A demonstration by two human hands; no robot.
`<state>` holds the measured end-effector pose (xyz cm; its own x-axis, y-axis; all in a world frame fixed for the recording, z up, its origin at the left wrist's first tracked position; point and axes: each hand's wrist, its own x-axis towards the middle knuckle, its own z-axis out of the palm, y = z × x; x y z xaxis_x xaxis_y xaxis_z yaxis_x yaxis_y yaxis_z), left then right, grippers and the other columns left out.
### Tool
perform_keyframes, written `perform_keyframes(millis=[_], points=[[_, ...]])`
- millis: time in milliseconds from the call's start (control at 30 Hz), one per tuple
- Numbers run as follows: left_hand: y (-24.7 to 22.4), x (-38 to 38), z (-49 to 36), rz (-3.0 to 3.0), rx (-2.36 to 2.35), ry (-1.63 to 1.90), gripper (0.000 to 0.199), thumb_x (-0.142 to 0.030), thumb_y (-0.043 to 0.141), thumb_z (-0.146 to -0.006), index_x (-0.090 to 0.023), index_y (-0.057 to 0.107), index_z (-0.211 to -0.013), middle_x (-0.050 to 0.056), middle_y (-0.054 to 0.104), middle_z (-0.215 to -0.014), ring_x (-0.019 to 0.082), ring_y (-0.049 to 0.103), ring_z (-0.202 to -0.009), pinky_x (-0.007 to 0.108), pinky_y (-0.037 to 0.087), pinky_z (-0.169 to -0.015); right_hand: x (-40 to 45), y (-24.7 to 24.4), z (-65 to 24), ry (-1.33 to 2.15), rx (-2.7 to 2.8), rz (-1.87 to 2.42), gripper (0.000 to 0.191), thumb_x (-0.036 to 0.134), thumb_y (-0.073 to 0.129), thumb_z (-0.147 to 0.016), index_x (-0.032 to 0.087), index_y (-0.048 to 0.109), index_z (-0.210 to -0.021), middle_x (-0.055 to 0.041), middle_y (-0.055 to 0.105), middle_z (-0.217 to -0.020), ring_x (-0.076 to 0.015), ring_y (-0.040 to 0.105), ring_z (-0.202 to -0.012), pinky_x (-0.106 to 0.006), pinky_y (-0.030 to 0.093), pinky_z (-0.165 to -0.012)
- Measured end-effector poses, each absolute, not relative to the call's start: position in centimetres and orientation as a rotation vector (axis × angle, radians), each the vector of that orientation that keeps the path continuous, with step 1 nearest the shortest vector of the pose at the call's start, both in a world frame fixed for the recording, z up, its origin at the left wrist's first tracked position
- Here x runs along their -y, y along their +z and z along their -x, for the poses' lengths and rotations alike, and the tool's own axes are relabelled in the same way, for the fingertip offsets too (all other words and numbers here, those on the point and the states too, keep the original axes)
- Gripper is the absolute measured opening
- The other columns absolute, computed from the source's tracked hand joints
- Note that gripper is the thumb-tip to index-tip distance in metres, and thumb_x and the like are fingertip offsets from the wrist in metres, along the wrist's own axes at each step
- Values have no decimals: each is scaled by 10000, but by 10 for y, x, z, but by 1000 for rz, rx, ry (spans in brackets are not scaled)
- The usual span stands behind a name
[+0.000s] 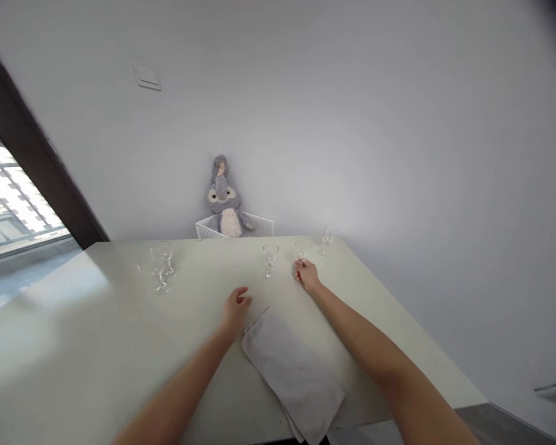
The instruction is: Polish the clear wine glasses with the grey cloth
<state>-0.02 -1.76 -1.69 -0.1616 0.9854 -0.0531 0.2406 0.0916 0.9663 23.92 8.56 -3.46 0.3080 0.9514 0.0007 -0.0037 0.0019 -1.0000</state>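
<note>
My right hand (306,274) has its fingers closed on the stem of a clear stemmed glass (302,249) near the back right of the pale table. My left hand (238,307) is above the table with thumb and fingers apart and nothing between them. Just behind it and to the right stands another upright glass (269,258). A folded grey cloth (294,374) lies close to my left hand, between my forearms. A third glass (327,239) stands at the back right corner, beyond my right hand.
Several clear glasses (161,269) stand together on the table's left side. Behind the far edge of the table (97,321), a grey plush toy (222,198) sits in a white perforated basket (261,226) against the wall.
</note>
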Motion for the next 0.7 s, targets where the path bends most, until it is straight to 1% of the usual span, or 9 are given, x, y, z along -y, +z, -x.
perform_keyframes(millis=[67, 167, 200, 267, 367, 433, 500, 567, 700], points=[[-9, 1, -6, -1217, -1486, 1048, 451, -299, 601, -657, -177, 530, -1085, 102, 616, -897, 169, 568, -708, 262, 422, -566, -62, -36, -236, 1046, 1010, 1320, 138, 224, 560, -606, 149, 540, -721, 36, 501, -518, -74, 442, -381, -180, 337, -330], [-1, -27, -26, -1230, -1402, 1058, 506, -279, 652, -616, -198, 521, -1098, 137, 542, -1141, 175, 570, -810, 225, 413, -546, -29, -37, -235, 1127, 1075, 1277, 160, 240, 576, -597, 143, 559, -723, 15, 551, -572, -72, 448, -391, -190, 349, -344], [1, -36, -35, -1236, -1378, 1068, 520, -271, 656, -613, -201, 509, -1107, 140, 510, -1189, 162, 570, -806, 215, 410, -541, -20, -37, -235, 1142, 1098, 1263, 169, 246, 582, -597, 142, 565, -729, 9, 565, -590, -71, 447, -392, -192, 348, -347], [0, -51, -51, -1237, -1338, 1084, 565, -258, 645, -621, -213, 456, -1151, 136, 500, -1201, 116, 567, -712, 199, 395, -514, -7, -37, -236, 1153, 1143, 1238, 180, 258, 588, -606, 142, 573, -743, 15, 564, -573, -69, 439, -391, -192, 344, -358], [-4, -67, -69, -1226, -1291, 1117, 549, -238, 613, -639, -208, 425, -1154, 97, 587, -1036, 63, 511, -552, 188, 368, -473, 2, -37, -238, 1133, 1189, 1221, 185, 272, 574, -639, 146, 570, -775, 49, 511, -479, -68, 414, -375, -188, 334, -373], [-7, -71, -73, -1225, -1271, 1145, 439, -249, 599, -648, -179, 487, -1067, 62, 613, -863, 58, 478, -508, 188, 362, -465, 2, -38, -238, 1125, 1211, 1218, 185, 277, 560, -656, 146, 568, -788, 56, 497, -458, -67, 403, -365, -187, 326, -373], [-9, -69, -68, -1229, -1263, 1175, 329, -275, 600, -647, -156, 549, -948, 35, 588, -730, 60, 458, -492, 195, 368, -468, 1, -39, -239, 1127, 1244, 1211, 187, 279, 554, -665, 146, 574, -795, 53, 506, -467, -66, 400, -362, -186, 320, -369], [-11, -63, -55, -1227, -1269, 1207, 289, -301, 612, -632, -148, 579, -874, 14, 553, -651, 62, 443, -477, 206, 379, -476, 0, -40, -239, 1127, 1271, 1211, 189, 281, 548, -673, 146, 579, -802, 45, 523, -492, -63, 403, -366, -184, 322, -369], [-13, -42, -12, -1181, -1334, 1288, 313, -328, 632, -597, -145, 599, -849, -11, 524, -585, 64, 428, -449, 225, 393, -487, 1, -39, -239, 1143, 1265, 1226, 207, 284, 551, -670, 145, 577, -821, 1, 595, -625, -58, 426, -392, -188, 344, -379]])
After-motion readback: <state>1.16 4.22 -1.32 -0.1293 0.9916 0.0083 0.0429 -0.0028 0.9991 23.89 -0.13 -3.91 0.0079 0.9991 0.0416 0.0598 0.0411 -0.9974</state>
